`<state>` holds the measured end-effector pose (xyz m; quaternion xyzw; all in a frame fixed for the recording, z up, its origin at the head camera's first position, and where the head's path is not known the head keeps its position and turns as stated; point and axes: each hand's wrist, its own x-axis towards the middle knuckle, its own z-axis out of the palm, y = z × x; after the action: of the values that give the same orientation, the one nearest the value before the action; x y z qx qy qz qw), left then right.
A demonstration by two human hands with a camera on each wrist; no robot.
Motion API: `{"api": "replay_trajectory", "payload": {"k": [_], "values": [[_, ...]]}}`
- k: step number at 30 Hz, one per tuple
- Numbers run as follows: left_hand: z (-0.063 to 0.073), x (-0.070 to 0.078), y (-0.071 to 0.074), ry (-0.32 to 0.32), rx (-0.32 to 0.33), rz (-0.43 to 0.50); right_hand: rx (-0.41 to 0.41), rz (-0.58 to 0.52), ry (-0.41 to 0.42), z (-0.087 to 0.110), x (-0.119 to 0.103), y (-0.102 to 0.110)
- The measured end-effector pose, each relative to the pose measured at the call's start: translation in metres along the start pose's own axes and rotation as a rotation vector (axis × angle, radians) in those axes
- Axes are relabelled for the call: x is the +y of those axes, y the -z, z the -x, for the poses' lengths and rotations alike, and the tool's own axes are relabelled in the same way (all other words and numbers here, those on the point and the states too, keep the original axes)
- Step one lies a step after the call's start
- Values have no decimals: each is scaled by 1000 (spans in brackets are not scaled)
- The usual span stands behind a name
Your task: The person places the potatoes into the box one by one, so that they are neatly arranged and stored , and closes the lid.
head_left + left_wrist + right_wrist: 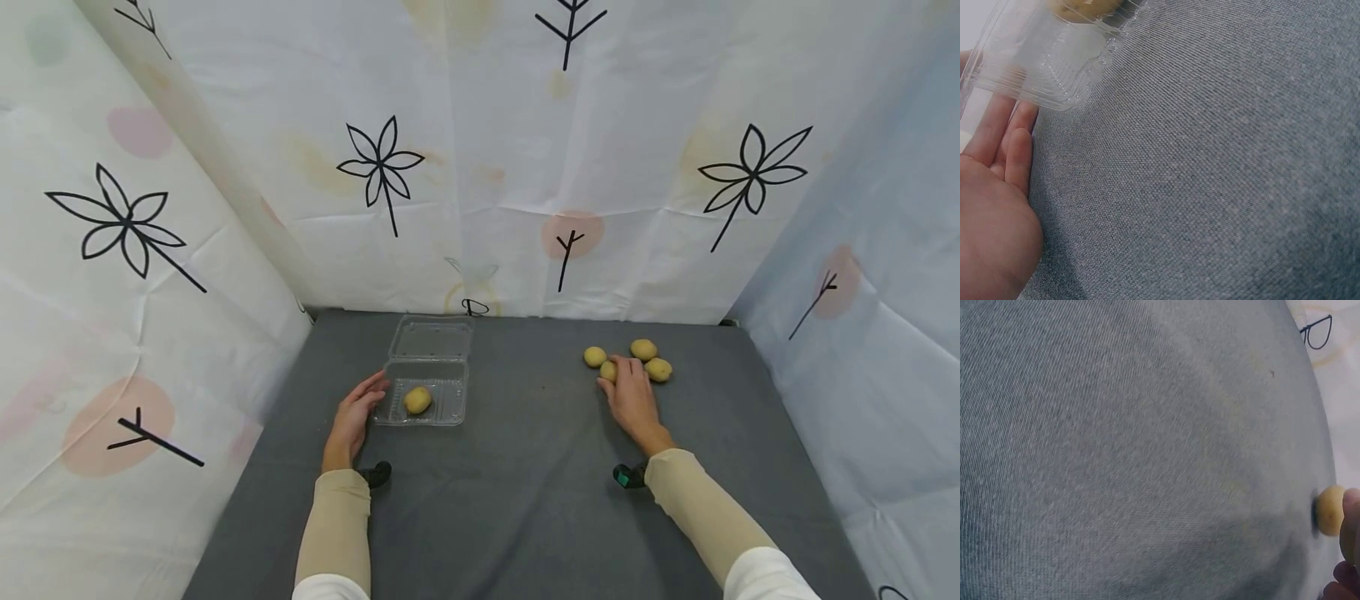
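A clear plastic clamshell container (455,408) lies on the grey cloth with its lid (432,337) folded back away from me. One potato (417,400) sits inside it. My left hand (354,422) rests its extended fingers against the container's left side; in the left wrist view the fingers (1019,156) reach along its wall. Off to the right, my right hand (632,402) grips a small potato (608,371) between thumb and fingers. Close around that hand lie three more potatoes, one to the left (595,357), one behind (643,349) and one to the right (658,369).
A grey cloth (517,475) covers the table. White patterned curtains (495,167) stand along its back edge and both sides. A dark strap end (377,475) sticks out by the left wrist and another (628,476) by the right wrist.
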<state>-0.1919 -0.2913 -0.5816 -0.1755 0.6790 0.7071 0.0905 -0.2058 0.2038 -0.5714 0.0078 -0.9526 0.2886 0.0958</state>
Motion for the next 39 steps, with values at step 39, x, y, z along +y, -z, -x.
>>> {"api": "replay_trajectory", "payload": {"k": [39], "values": [[-5,-9,2,-7,23,-23,42,-221,271,-12,-75,-12]]}}
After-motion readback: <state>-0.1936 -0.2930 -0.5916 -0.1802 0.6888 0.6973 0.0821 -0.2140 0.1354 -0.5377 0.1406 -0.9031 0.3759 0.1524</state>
